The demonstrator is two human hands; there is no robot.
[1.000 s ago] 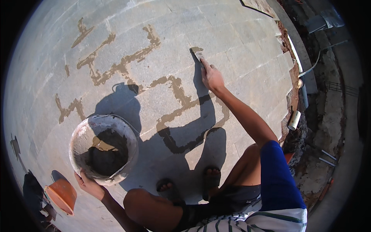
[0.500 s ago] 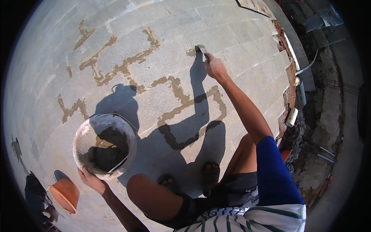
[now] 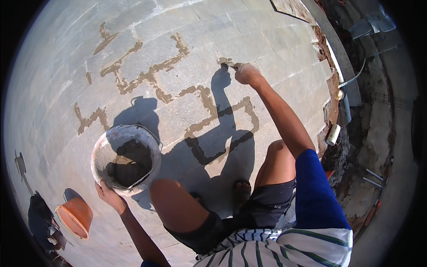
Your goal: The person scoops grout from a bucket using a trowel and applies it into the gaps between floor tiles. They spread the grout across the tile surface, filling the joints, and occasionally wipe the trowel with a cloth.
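Trowel (image 3: 227, 65) sits at the far end of my reach, its small tip pressed to a brown mortar joint (image 3: 224, 60) in the floor (image 3: 284, 40). My right hand (image 3: 246, 73) wraps its handle, fingers (image 3: 241, 68) closed tight around it. The blade is tiny and mostly covered by the fist, so I cannot tell its shape. My left hand (image 3: 110, 196) grips the near rim of a round pan (image 3: 126, 159), fingers curled over the edge, with the pan resting on the floor just beside my left knee. Dark wet mortar (image 3: 129, 160) lies inside it, half lost in shadow. My own shadow covers the joints between pan and trowel, so their colour there is hard to read. An orange bowl (image 3: 74, 216) lies tilted at lower left, near the picture's rim, beside a dark heap I cannot make out. To the right the floor ends at a ragged edge, with pipes (image 3: 349, 80) and rubble below. Open paving stretches away beyond the trowel and off to the left.
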